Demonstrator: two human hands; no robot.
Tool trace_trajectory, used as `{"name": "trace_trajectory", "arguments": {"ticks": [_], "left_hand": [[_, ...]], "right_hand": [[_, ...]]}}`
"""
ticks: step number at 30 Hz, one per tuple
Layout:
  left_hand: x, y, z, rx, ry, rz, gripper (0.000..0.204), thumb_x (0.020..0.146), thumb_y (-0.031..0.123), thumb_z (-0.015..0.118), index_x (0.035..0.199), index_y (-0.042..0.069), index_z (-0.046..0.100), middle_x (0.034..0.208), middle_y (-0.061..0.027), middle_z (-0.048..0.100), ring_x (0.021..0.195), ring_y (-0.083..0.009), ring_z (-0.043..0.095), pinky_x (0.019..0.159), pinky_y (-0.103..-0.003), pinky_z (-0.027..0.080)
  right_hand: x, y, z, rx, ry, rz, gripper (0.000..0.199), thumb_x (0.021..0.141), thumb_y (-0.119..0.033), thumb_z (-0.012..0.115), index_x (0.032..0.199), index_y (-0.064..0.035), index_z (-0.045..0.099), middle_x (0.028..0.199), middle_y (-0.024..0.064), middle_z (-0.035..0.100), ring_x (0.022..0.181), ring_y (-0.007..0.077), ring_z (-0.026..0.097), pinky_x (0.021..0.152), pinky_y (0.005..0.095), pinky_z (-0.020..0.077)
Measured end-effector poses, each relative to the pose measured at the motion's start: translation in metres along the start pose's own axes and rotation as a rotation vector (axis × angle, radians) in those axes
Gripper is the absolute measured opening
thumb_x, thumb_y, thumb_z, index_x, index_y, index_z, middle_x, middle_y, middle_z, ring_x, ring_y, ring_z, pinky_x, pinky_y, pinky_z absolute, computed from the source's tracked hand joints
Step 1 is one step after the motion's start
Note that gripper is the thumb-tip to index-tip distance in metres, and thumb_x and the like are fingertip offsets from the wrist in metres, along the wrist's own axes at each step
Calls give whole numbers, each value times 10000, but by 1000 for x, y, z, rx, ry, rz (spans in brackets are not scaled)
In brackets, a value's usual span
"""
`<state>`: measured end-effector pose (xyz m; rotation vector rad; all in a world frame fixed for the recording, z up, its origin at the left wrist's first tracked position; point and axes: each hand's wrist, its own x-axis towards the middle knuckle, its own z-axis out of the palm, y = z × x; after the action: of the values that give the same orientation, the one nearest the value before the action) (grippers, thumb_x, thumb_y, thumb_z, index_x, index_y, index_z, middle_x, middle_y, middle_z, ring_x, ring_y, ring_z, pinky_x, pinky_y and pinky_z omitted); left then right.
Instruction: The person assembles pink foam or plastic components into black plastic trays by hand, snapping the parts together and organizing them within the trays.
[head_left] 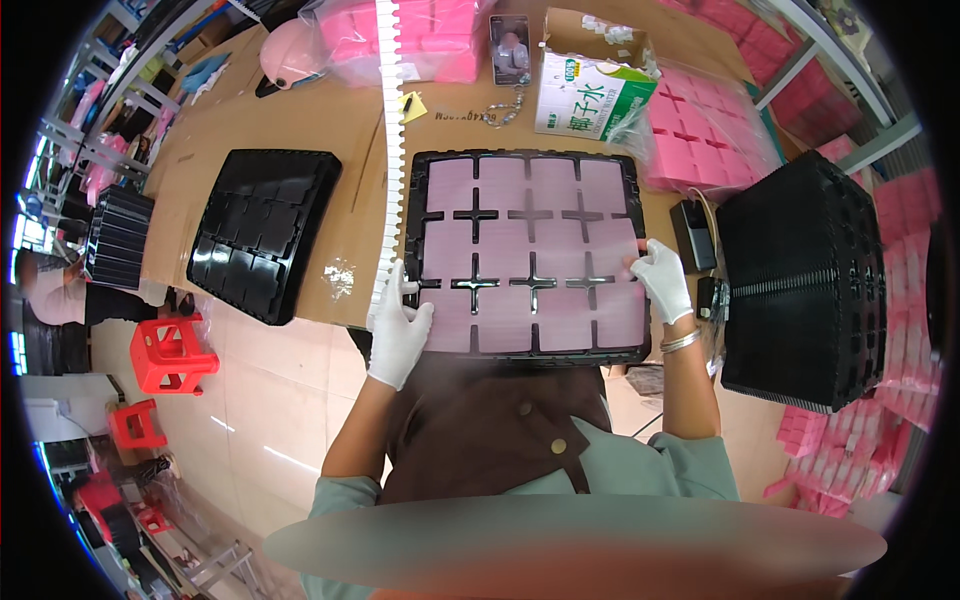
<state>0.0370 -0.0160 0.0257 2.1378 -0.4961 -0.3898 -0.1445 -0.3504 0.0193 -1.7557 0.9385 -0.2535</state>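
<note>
A black plastic tray (412, 215) lies on the cardboard-covered table in front of me. Thin pink foam sheeting (500, 240) with cross-shaped cut-outs covers its inside, and black shows through several of the crosses. At the tray's left edge is my left hand (398, 335) in a white glove, thumb and forefinger apart, touching the rim. My right hand (664, 282), also gloved, pinches the sheeting's right edge beside the tray's right rim; its fingertips are partly hidden.
A white toothed strip (392, 130) runs along the tray's left. Another black tray (265, 235) lies farther left. Tall stacked black trays (800, 290) stand at right. Behind are an open carton (590, 85), bagged pink foam (710, 125) and a phone (510, 50). Red stools (170, 355) stand on the floor.
</note>
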Motion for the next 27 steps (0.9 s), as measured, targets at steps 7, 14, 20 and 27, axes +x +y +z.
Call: {"name": "trace_trajectory", "arguments": {"ticks": [7, 14, 20, 27], "left_hand": [[1, -7, 1, 62, 75, 84, 732, 787, 27, 654, 1439, 19, 321, 1048, -115, 574, 592, -89, 518, 653, -270, 489], [-3, 12, -14, 217, 134, 167, 640, 857, 150, 647, 1407, 8, 352, 1134, -169, 531, 826, -229, 574, 794, -345, 496], [69, 48, 15, 560, -92, 579, 636, 932, 386, 527, 1384, -29, 360, 1394, -243, 402, 1311, -392, 370, 1082, -451, 301], [154, 25, 53, 927, -115, 565, 798, 938, 588, 354, 1444, -24, 278, 1486, -216, 311, 1402, -338, 249, 1144, -437, 191]], "right_hand": [[-5, -2, 4, 20, 20, -12, 334, 828, -122, 674, 1091, 61, 579, 641, 65, 651, 505, 84, 534, 471, 252, 422], [-18, -1, -11, -306, 300, -123, 428, 827, -193, 694, 1160, 24, 539, 865, 152, 649, 723, 242, 623, 660, 343, 492], [14, -53, 25, -803, 137, -652, 657, 751, -266, 729, 1229, 98, 461, 1270, 262, 503, 1177, 409, 484, 985, 449, 398], [69, -35, 49, -1095, 75, -609, 789, 839, -513, 579, 1277, 130, 445, 1338, 289, 433, 1261, 411, 387, 1090, 467, 262]]}}
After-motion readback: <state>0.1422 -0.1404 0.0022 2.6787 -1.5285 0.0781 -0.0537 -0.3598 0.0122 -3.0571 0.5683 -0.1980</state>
